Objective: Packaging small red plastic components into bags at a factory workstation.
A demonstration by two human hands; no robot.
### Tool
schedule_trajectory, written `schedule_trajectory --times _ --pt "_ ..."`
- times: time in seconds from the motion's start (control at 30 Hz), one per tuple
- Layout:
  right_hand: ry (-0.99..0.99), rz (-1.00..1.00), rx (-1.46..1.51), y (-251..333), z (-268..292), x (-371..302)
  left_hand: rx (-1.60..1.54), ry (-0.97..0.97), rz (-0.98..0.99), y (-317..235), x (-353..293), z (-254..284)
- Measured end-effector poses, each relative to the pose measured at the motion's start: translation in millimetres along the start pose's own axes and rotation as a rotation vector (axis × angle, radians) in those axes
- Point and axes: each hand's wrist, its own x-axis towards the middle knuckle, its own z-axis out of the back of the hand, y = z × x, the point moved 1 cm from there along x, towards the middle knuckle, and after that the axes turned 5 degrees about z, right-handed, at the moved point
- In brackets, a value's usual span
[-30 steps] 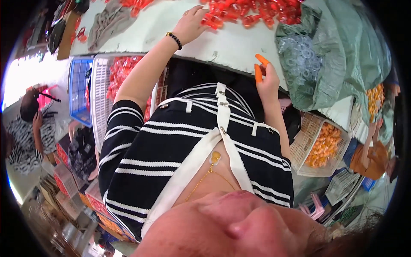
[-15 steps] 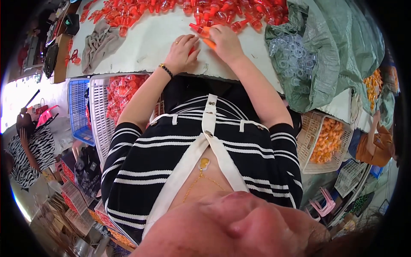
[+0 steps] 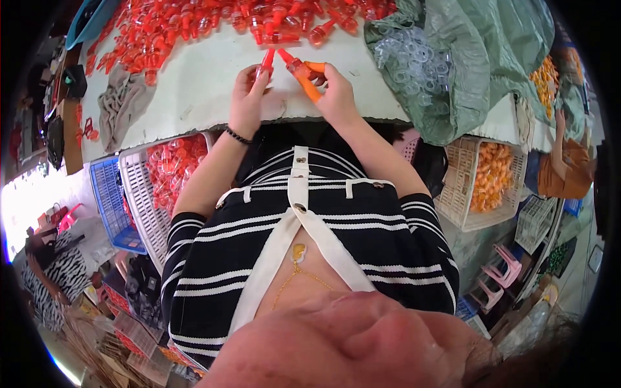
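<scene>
Above the white table top, my left hand [image 3: 247,107] is closed round a small red plastic piece [image 3: 267,59] with a pointed tip. My right hand [image 3: 337,100], with orange covers on its thumb and a finger, pinches a second red pointed piece [image 3: 295,66] that has a clear collar. The tips of the two pieces lean toward each other and nearly meet. Just beyond them spreads a pile of similar red pieces [image 3: 278,19]. Clear plastic rings [image 3: 414,64] lie in a green sack to the right of my right hand.
The green sack [image 3: 479,77] covers the table's right end. A grey cloth [image 3: 123,103] lies at the left. Below the edge stand a white crate [image 3: 139,200] of red pieces, a blue crate [image 3: 110,200] and a pale crate [image 3: 456,187] of orange pieces. Another person [image 3: 563,161] is at far right.
My hands were lower on the table, near the pile's front edge; both are now drawn back with a red piece showing in each. The whole view has shifted, with the table's things farther left.
</scene>
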Motion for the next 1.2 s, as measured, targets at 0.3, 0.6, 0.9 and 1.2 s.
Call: schedule_trajectory --times 0.3,0.6,0.9,1.2 --pt "-0.156 0.303 -0.269 5.7 63.4 7.7 -1.047 0.089 0.482 -8.2 23.3 -58.4" --pt "-0.023 -0.036 -1.093 -59.3 109.0 37.6 -0.573 0.226 0.459 -16.8 18.8 -48.1" --pt "0.173 0.144 -0.017 3.8 72.5 14.7 -0.522 0.324 0.478 -24.9 13.3 -37.5" --pt "0.245 0.26 0.154 9.7 62.1 13.0 -0.364 0.405 0.474 -34.3 4.0 -39.3"
